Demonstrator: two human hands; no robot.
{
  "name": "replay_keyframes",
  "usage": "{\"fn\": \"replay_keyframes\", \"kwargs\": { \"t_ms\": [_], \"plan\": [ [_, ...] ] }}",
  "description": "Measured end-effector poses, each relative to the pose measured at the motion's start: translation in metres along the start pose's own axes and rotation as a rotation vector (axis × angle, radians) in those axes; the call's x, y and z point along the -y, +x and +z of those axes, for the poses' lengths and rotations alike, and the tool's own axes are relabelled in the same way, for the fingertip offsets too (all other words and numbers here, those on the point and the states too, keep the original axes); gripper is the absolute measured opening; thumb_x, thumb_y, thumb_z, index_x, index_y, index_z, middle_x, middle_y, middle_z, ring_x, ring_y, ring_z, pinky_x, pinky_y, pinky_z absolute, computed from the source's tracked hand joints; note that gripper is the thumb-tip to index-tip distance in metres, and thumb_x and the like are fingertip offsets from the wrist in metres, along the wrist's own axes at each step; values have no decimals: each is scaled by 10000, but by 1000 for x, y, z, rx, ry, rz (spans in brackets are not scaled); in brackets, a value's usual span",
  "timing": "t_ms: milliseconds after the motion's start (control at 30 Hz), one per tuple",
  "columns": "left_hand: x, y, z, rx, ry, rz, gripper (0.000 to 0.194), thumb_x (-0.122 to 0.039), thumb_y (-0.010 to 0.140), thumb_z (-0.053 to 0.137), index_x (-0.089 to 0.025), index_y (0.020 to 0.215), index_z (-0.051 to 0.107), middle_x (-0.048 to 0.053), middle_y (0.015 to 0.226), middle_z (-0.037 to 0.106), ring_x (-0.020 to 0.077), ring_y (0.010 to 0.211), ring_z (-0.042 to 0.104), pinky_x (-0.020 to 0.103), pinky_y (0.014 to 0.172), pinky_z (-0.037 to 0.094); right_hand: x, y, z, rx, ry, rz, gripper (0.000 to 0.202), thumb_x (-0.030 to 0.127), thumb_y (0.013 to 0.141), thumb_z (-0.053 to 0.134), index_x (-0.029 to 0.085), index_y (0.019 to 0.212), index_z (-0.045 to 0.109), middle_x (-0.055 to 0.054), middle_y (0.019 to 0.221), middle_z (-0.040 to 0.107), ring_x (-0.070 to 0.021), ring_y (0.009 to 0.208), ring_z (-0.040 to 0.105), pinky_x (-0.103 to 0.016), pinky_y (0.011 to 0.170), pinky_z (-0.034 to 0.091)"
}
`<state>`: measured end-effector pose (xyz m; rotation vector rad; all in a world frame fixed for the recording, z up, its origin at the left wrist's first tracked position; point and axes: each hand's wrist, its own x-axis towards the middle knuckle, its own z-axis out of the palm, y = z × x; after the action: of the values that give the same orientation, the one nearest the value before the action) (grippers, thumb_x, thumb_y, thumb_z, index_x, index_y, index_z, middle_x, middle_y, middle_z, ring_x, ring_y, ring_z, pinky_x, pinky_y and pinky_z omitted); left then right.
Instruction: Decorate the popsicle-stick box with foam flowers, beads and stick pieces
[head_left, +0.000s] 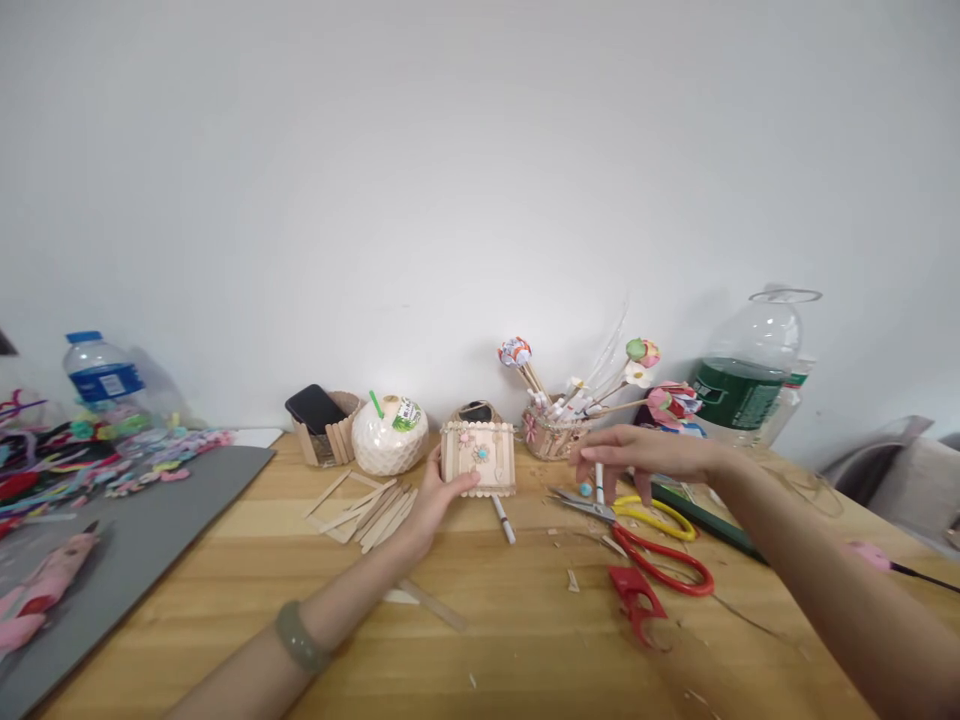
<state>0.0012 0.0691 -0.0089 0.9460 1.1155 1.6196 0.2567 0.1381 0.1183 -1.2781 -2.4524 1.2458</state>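
My left hand point(433, 500) grips the left side of a small craft-stick box point(496, 445), its thumb across the front. The box front carries a blue-centred flower and twine along its edges. Something dark shows at the box's open top. My right hand point(637, 452) hovers palm down, fingers stretched out and apart, with nothing visible in its grasp. Just below its fingers are a white stick point(599, 484), perhaps a marker or glue stick, and a small blue ball point(585, 489). Yellow-and-red-handled scissors point(637, 530) lie open-looking beneath that hand.
Loose craft sticks point(382, 510) and a white pen point(504, 520) lie near the box. Behind stand a phone holder point(341, 440), a coconut point(390, 445), a flower box point(555, 440) and a large bottle point(742, 390). A red tape dispenser point(636, 600) lies in front; a grey mat point(180, 530) is left.
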Motion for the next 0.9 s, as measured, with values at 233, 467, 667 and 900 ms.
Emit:
{"fn": "replay_keyframes", "kwargs": {
  "t_ms": [233, 467, 667, 900],
  "plan": [
    [-4, 1, 3, -27, 63, 70, 863, -236, 529, 805, -179, 1264, 357, 147, 1322, 466, 280, 1221, 434, 382, 1036, 308, 36, 7, -12, -113, -363, -35, 358, 513, 760, 540, 183, 796, 676, -36, 707, 659, -147, 521, 619, -207, 429, 435],
    [0, 5, 0, -3, 62, 112, 886, -278, 559, 795, -199, 1292, 303, 134, 1352, 430, 273, 1243, 412, 381, 1049, 297, 26, 19, 1, -440, -683, -79, 250, 327, 839, 471, 135, 888, 623, -192, 986, 629, -369, 959, 598, -489, 773, 436],
    [4, 5, -1, 52, 32, 98, 745, -386, 662, 715, -167, 1265, 337, 156, 1343, 447, 278, 1237, 423, 407, 1046, 306, 6, 34, 44, -444, -573, -357, 937, 339, 604, 748, 178, 1367, 228, -181, 1429, 288, -323, 1300, 314, -450, 1025, 316],
    [2, -3, 2, 156, 57, 129, 732, -384, 680, 690, -165, 1277, 326, 159, 1308, 486, 286, 1184, 483, 414, 968, 407, -5, 48, 92, -483, -311, -545, 1125, 266, 578, 772, 226, 1417, 24, -167, 1451, 216, -306, 1339, 226, -482, 1067, 249]
  ]
}}
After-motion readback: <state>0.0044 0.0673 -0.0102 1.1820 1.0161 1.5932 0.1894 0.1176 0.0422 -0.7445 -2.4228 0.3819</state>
